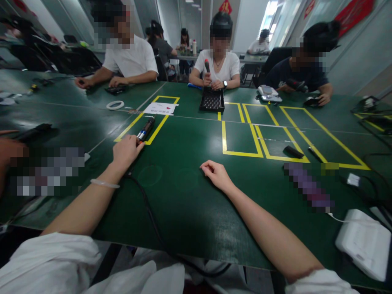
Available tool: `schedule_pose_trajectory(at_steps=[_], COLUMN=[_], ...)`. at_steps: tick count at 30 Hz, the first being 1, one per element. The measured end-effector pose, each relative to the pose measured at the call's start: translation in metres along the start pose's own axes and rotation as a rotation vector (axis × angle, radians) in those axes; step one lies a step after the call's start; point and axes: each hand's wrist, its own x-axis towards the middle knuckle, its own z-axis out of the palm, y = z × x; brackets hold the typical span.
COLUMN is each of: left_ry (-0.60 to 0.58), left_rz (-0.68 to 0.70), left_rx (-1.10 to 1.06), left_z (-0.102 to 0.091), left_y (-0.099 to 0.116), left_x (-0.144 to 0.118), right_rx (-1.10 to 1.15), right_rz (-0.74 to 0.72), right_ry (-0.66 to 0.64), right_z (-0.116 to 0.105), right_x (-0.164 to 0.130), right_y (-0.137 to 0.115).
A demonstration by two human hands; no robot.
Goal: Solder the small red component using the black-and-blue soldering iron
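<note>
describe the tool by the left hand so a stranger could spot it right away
On the green table, find the yellow-taped rectangle on the left. The electric screwdriver lies across its near corner, touching the left hand. Unlike nearby items, it trails a black cable.

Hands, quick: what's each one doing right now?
Left hand: closed on the corded electric screwdriver lying on the table.
Right hand: loosely curled, empty, resting on the table.
</note>
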Motion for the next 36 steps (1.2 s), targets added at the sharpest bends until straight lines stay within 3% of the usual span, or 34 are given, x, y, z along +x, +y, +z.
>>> schedule_pose_trajectory(at_steps=[3, 6, 10, 14, 19, 24, 29, 32, 36], left_ry=[0.035, 0.035, -0.225, -0.519, -0.653, -0.764, -0.755, -0.604, -0.376], left_rz=[-0.039, 0.022, 0.326, 0.510, 0.618, 0.628, 0.606, 0.647, 0.716], left_rx=[0.000, -0.235, -0.832, -1.072, -1.144, -1.228, -1.250, -1.187, -1.022], left_z=[-0.010, -0.019, -0.021, -0.019, -0.018, -0.017, -0.015, -0.017, -0.020], left_y=[0.013, 0.041, 0.101, 0.150, 0.168, 0.170, 0.172, 0.170, 0.169], left_x=[0.002, -0.003, -0.027, -0.057, -0.077, -0.085, -0.086, -0.089, -0.095], right_rx=[-0.001, 0.020, 0.096, 0.208, 0.407, 0.390, 0.399, 0.448, 0.344], right_rz=[0.012, 0.024, 0.027, 0.051, 0.060, -0.014, 0.036, 0.054, 0.038], right_ry=[0.002, 0.000, -0.025, -0.087, -0.093, -0.139, -0.139, -0.091, -0.059], right_z=[0.000, 0.001, 0.002, 0.001, -0.005, -0.006, -0.008, -0.009, -0.010], right_x=[0.001, 0.002, 0.003, 0.002, -0.004, -0.011, -0.011, -0.011, -0.011], right_y=[-0.002, -0.001, 0.005, 0.008, 0.004, -0.002, -0.001, 0.000, 0.000])
